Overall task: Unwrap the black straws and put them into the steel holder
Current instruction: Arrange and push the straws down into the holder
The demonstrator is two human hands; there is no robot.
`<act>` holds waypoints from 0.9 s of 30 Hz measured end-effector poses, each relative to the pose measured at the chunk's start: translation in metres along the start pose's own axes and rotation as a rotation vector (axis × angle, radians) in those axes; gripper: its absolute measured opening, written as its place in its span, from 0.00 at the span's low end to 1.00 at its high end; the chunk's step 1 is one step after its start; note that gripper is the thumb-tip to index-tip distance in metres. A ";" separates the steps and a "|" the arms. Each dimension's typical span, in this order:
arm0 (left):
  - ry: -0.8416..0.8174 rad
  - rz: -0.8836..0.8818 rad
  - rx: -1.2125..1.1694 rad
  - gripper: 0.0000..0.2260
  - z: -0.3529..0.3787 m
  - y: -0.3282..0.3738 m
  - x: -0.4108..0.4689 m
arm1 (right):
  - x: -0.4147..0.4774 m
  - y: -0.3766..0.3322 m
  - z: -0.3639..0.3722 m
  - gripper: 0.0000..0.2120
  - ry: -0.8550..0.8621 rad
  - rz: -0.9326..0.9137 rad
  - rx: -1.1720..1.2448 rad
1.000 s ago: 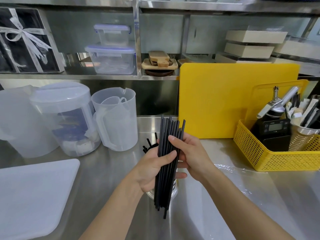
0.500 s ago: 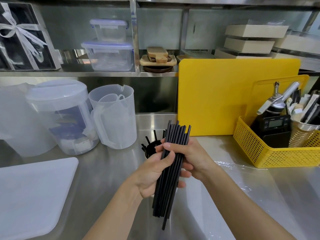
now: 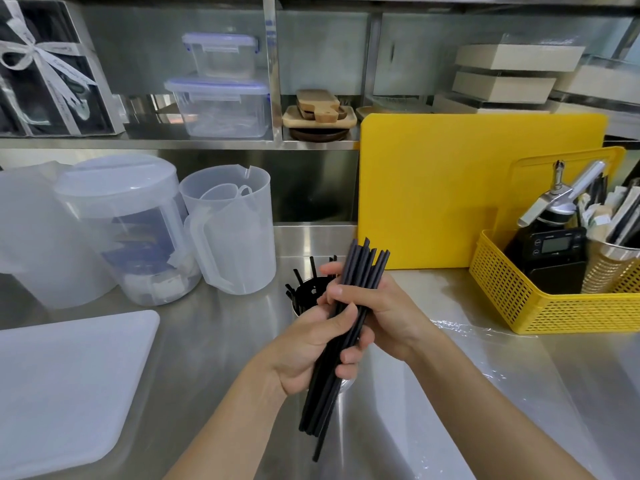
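A bundle of several bare black straws is held tilted above the steel counter, tips up and to the right. My left hand grips the bundle around its middle from the left. My right hand wraps it from the right, fingers over the upper part. Behind my hands stands the steel holder, mostly hidden, with a few black straws sticking out of its dark top. A sheet of clear wrap lies on the counter to the right.
Translucent plastic jugs stand at the left back. A white board lies at the front left. A yellow cutting board leans on the back wall beside a yellow basket holding a scale and utensils. Shelves above carry boxes.
The bundle has dropped lower and tilted further right. Both hands have kept hold and shifted along it, and the holder's top shows more behind them.
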State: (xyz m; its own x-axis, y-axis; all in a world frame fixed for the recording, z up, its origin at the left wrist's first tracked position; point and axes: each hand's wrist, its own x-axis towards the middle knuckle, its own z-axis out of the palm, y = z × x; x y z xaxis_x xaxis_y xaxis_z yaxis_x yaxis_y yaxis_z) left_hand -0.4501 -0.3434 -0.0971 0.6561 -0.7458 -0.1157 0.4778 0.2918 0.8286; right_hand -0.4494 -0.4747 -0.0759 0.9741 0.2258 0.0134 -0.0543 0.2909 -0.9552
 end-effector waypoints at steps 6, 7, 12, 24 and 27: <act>0.021 -0.010 0.136 0.23 -0.006 0.004 -0.002 | 0.008 -0.018 0.002 0.08 0.097 -0.165 0.167; 0.050 0.012 0.161 0.23 -0.010 0.008 -0.004 | 0.010 -0.026 -0.001 0.07 0.142 -0.236 0.239; 0.458 0.297 -0.089 0.11 -0.027 0.029 -0.012 | 0.020 -0.067 -0.022 0.10 0.356 -0.545 0.326; 0.598 0.215 0.958 0.52 -0.067 -0.007 0.000 | 0.046 -0.026 -0.018 0.10 0.516 -0.471 -0.129; 0.633 0.198 1.011 0.52 -0.072 -0.010 0.008 | 0.048 -0.005 -0.017 0.09 0.473 -0.395 -0.271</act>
State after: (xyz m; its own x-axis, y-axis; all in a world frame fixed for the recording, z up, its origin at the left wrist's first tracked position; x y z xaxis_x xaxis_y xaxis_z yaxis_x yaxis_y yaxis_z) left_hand -0.4076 -0.3088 -0.1461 0.9713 -0.2329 0.0480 -0.1500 -0.4436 0.8836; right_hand -0.3989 -0.4807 -0.0757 0.9041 -0.2989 0.3054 0.3231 0.0104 -0.9463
